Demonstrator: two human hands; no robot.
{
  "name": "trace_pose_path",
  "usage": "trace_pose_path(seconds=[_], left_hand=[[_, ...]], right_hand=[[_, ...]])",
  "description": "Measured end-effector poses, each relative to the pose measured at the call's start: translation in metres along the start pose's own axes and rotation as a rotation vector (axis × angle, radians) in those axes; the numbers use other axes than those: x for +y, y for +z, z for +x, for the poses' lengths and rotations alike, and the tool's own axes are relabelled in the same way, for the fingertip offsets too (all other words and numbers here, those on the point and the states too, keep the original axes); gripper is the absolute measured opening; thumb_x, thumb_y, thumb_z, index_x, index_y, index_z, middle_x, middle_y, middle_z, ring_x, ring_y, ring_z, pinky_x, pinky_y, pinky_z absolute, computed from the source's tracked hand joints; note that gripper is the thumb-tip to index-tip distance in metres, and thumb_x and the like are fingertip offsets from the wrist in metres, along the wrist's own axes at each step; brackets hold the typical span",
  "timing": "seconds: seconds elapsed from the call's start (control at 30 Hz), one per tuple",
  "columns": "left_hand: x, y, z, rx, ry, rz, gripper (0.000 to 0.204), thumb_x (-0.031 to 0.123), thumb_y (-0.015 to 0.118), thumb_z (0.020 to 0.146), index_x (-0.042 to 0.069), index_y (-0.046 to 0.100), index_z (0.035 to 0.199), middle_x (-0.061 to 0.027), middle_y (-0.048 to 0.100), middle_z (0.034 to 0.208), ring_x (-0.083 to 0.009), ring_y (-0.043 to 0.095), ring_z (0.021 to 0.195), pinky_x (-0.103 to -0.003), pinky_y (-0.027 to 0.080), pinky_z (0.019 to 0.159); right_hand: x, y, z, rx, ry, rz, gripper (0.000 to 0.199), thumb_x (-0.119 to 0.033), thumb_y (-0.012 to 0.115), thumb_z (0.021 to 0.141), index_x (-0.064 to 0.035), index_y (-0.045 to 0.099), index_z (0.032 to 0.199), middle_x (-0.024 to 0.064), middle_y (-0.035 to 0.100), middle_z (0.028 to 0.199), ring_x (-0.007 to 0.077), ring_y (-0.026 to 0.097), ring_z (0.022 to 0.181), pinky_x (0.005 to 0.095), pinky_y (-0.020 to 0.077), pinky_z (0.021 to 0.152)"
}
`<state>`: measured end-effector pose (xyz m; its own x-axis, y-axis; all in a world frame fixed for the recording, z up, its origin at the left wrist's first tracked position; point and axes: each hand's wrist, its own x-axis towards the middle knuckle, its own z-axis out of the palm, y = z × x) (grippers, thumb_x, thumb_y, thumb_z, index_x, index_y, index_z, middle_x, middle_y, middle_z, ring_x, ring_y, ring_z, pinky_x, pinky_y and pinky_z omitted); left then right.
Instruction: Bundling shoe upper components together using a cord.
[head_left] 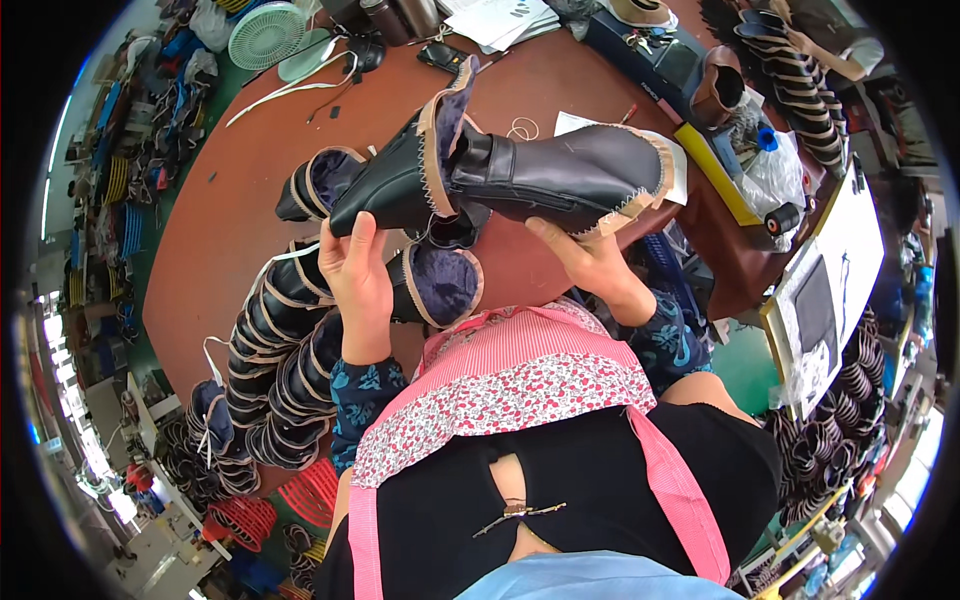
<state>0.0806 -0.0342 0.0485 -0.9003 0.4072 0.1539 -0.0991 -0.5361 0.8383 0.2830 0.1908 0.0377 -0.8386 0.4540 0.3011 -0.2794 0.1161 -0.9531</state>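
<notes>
As both grip it | boot upper (500,175) above left hand (358,275) | right hand (590,262)

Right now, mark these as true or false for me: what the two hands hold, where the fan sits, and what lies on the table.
1. Both hands hold one black boot upper. True.
2. The left hand is empty. False: it grips the upper's toe end.
3. The right hand supports the upper from below. True.
4. A green fan stands on the far side of the table. True.
5. The table is blue. False: it is reddish brown.
</notes>
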Motion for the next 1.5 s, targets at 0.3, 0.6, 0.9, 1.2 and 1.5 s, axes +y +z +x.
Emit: trace_pose_path(seconds=[0.3,0.6,0.9,1.2,1.5], left_hand=[[-0.004,-0.01,-0.004,-0.028,-0.035,0.035,0.02,0.003,0.073,0.106,0.008,0.072,0.126,-0.0073,0.075,0.133,-0.0194,0.071,0.123,-0.038,0.057,0.109],[-0.011,-0.018,-0.008,-0.123,0.04,0.05,0.025,-0.002,0.073,0.105,0.005,0.071,0.129,-0.0092,0.074,0.134,-0.0197,0.07,0.125,-0.037,0.055,0.11],[-0.015,-0.027,-0.004,-0.171,0.086,0.082,0.041,-0.008,0.072,0.102,0.0,0.066,0.142,-0.0095,0.072,0.14,-0.0177,0.068,0.125,-0.035,0.053,0.111],[0.01,-0.038,0.014,-0.038,0.028,-0.142,0.028,0.009,0.062,0.113,0.009,0.067,0.141,-0.0119,0.069,0.146,-0.0268,0.068,0.134,-0.051,0.056,0.114],[0.026,-0.068,0.005,0.09,0.074,-0.087,0.025,0.013,0.064,0.113,0.014,0.07,0.137,-0.0076,0.072,0.143,-0.0232,0.07,0.13,-0.047,0.057,0.11]], right_hand=[[0.012,-0.01,-0.003,-0.005,-0.344,-0.55,0.037,-0.004,0.076,0.101,-0.003,0.074,0.138,0.0125,0.074,0.139,0.0283,0.07,0.127,0.0398,0.0551,0.107],[0.051,-0.025,-0.014,-0.238,-0.201,-0.772,0.045,-0.012,0.059,0.11,-0.0091,0.063,0.155,0.0122,0.062,0.158,0.0295,0.061,0.143,0.0444,0.05,0.119],[0.065,-0.018,-0.011,-0.132,-0.57,-1.367,0.053,-0.02,0.065,0.108,-0.0131,0.057,0.16,0.0104,0.055,0.166,0.0336,0.056,0.148,0.0486,0.0442,0.124],[0.126,-0.06,-0.043,-0.292,-0.331,-0.197,0.069,-0.032,0.065,0.11,-0.0032,0.04,0.168,0.0137,0.05,0.168,0.0299,0.042,0.159,0.0482,0.0299,0.133],[0.12,-0.067,-0.053,-0.307,-0.326,-0.204,0.067,-0.027,0.068,0.108,-0.0033,0.043,0.166,0.014,0.052,0.166,0.03,0.046,0.155,0.0477,0.0335,0.131]])
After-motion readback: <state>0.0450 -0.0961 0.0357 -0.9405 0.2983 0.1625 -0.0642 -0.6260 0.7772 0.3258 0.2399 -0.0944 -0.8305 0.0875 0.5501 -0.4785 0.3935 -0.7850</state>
